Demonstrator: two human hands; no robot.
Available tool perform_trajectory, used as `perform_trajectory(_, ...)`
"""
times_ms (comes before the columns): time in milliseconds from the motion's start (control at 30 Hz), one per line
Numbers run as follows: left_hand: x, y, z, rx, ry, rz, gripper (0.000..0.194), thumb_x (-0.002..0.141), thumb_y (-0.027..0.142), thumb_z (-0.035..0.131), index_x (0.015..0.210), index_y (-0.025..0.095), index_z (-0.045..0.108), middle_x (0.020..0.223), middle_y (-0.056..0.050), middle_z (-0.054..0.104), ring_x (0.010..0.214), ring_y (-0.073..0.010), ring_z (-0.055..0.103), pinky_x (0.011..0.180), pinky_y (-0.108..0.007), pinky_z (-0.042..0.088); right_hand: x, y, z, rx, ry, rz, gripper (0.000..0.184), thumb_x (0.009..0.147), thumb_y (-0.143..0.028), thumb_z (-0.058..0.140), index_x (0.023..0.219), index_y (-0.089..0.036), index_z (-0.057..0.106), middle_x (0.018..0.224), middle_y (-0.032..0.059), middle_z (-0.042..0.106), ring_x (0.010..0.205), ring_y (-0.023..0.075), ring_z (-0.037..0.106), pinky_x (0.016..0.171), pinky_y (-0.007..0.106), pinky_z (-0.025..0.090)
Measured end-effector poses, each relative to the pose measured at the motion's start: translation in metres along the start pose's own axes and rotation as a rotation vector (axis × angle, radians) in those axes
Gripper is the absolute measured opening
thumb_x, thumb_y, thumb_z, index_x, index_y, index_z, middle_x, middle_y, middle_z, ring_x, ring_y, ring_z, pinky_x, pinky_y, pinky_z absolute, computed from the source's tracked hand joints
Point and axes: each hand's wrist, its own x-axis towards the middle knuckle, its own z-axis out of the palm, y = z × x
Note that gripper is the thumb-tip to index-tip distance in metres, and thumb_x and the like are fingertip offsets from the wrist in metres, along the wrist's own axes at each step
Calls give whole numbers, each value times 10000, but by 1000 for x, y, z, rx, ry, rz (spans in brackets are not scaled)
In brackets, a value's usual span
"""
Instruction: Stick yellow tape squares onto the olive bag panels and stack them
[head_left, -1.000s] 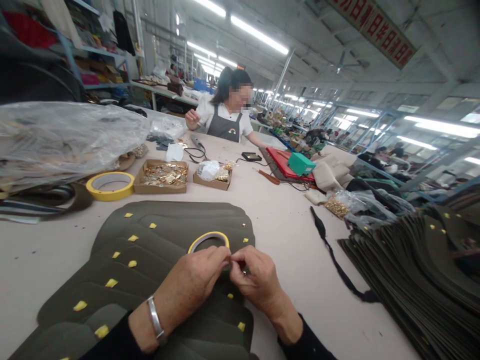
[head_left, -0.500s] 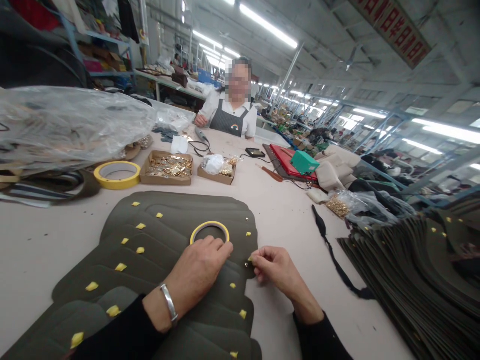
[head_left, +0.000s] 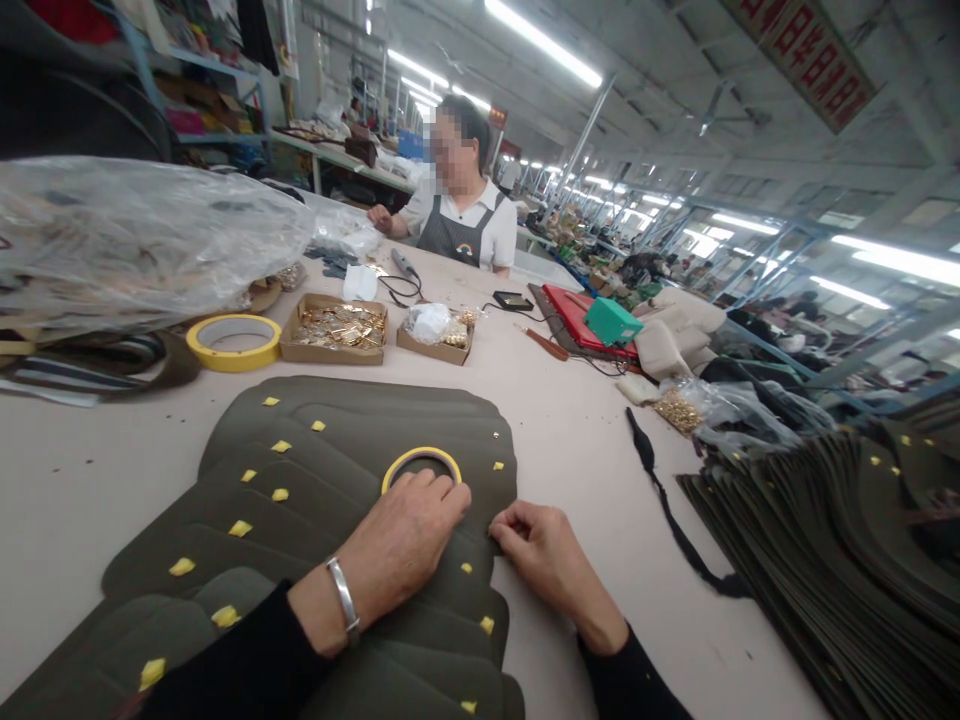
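1. Dark green panels (head_left: 352, 400) lay overlapped on the pale table (head_left: 600, 480) in front of the person, spread so that their outer edges and many small yellow tape pieces (head_left: 240, 529) stayed exposed.

2. The left hand (head_left: 397, 535) rested over the panels, its fingers curled around the near side of a yellow tape roll (head_left: 421, 452); that grip seemed to keep the roll close to the other hand.

3. The right hand (head_left: 551, 555) touched the panels' right edge, thumb and forefinger closed in a pinch, apparently for fine placement. Whether anything sat between them, I cannot tell.

4. Beyond the panels, a second yellow roll (head_left: 234, 360) stood beside a carton of gold-coloured metal parts (head_left: 334, 355), with a smaller carton (head_left: 433, 352) next to it, probably for easy reach.

5. More dark panels (head_left: 810, 570) were stacked at the right, and a co-worker (head_left: 480, 225) sat across.
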Motion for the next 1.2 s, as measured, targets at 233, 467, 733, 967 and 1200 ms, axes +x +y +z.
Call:
perform_trajectory(233, -1, -2, -1, -69, 22, 37, 185, 972, 165, 363, 918, 189, 539, 879, -42, 575, 826, -215, 487, 718, -349, 412, 2, -3, 3, 22, 20, 29, 205, 783, -170, 590, 982, -186, 633, 582, -47, 611, 507, 130, 569, 527, 235, 425)
perform_trajectory(467, -4, -4, 2, -100, 66, 82, 208, 985, 179, 334, 935, 187, 536, 891, -41, 574, 833, -209, 484, 747, -347, 416, -4, 6, -9, 35, 21, -67, 129, 843, -216, 583, 773, -176, 684, 673, 11, 667, 603, 135, 602, 589, 245, 452)
perform_trajectory(733, -3, -3, -3, -161, 119, 129, 220, 988, 186, 334, 912, 188, 540, 860, -37, 570, 811, -196, 486, 728, -325, 414, 0, 4, -1, -150, 26, -117, 137, 791, -150, 610, 734, -188, 729, 700, 18, 686, 625, 146, 606, 605, 246, 434)
perform_trajectory(967, -2, -8, 1, -211, 125, 123, 232, 997, 206, 321, 931, 190, 543, 852, -31, 576, 806, -186, 520, 733, -315, 428, 2, 1, -18, 43, -308, -142, 218, 796, -118, 544, 778, -197, 746, 701, -16, 711, 627, 144, 628, 576, 219, 452)
perform_trajectory(1200, 0, -10, 6, -202, 77, 76, 234, 991, 197, 334, 923, 198, 558, 850, -28, 603, 804, -185, 564, 728, -306, 461, 23, 8, -4, -93, 271, -344, 334, 867, -80, 463, 1121, -198, 644, 1075, 80, 693, 974, 202, 629, 887, 359, 505)
